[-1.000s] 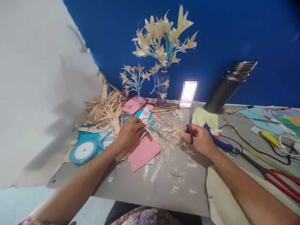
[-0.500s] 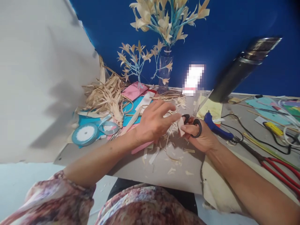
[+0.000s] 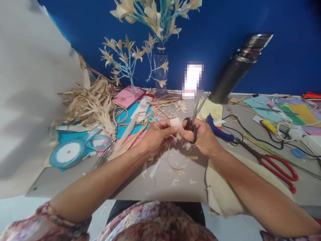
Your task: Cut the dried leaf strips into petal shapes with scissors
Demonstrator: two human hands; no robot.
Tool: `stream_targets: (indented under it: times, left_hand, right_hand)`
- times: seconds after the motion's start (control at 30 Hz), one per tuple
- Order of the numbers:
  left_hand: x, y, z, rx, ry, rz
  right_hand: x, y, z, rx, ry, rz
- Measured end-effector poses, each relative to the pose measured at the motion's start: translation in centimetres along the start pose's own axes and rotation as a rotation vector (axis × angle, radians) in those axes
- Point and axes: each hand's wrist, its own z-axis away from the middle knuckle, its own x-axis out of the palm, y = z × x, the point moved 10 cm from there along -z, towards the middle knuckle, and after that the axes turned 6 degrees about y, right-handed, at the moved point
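A small pale strip of corn husk (image 3: 176, 123) is pinched between the thumb and fingers of my left hand (image 3: 154, 138). My right hand (image 3: 206, 138) has black-handled scissors (image 3: 194, 117) hooked on its fingers, their blades pointing up and slightly parted. The right thumb also meets the lower edge of the husk strip. Below both hands, husk scraps (image 3: 175, 167) lie scattered on the table (image 3: 160, 187). A blue glue gun (image 3: 218, 130) rests just right of the right hand.
Left are dried corn husks (image 3: 92, 100) and a ribbon roll (image 3: 66, 154). Husk flowers in a clear bottle (image 3: 160, 72) stand at the back, beside a glowing pixelated patch (image 3: 192, 80). A dark flask (image 3: 233, 73), red-handled shears (image 3: 278, 167) and cables are on the right.
My left hand, spread and reaching before, has closed on the husk strip that the right hand was holding. The scissors now point more upright. The view has shifted, moving the scene leftward.
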Motion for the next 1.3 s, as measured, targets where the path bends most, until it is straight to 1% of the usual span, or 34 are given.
stream_targets:
  times: [0.07,0.13,0.17,0.33,0.4,0.47,0.57,0.7,0.8,1.03,1.3]
  left_hand:
    - [-0.5,0.1,-0.2,-0.035,0.006,0.074]
    - [-1.2,0.7,-0.4,-0.034,0.025,0.125]
    - [-1.6,1.1,-0.5,-0.025,0.037,0.142]
    - [-3.5,3.1,-1.1,0.055,0.100,0.171]
    - [-3.9,3.8,-1.1,0.096,0.114,0.172]
    - [-4.1,4.2,-1.1,0.126,0.121,0.168]
    - [-4.1,4.6,-0.8,0.155,0.130,0.121]
    - [-4.3,4.8,-0.6,0.187,0.171,0.044]
    - [-4.2,4.6,-0.7,0.188,0.169,0.014]
    - [-4.4,4.2,-1.0,0.179,0.159,0.002]
    - [-4.3,4.4,-1.0,0.209,0.150,-0.012]
  right_hand:
    - [0.2,0.5,-0.1,0.048,-0.029,-0.021]
    - [0.5,1.2,-0.2,0.101,-0.068,-0.029]
    - [0.8,1.3,-0.1,0.116,-0.115,-0.015]
    - [3.8,1.3,1.4,0.082,-0.532,0.167]
    - [4.5,1.1,2.1,0.058,-0.631,0.215]
    - [5.0,0.9,2.5,0.035,-0.676,0.225]
    - [5.3,0.9,2.7,0.016,-0.678,0.247]
    - [5.0,1.2,2.4,0.024,-0.620,0.277]
    - [4.8,1.4,2.2,0.037,-0.587,0.256]
    - [4.9,1.8,2.5,0.090,-0.594,0.217]
    - [4.5,2.6,2.2,0.138,-0.544,0.224]
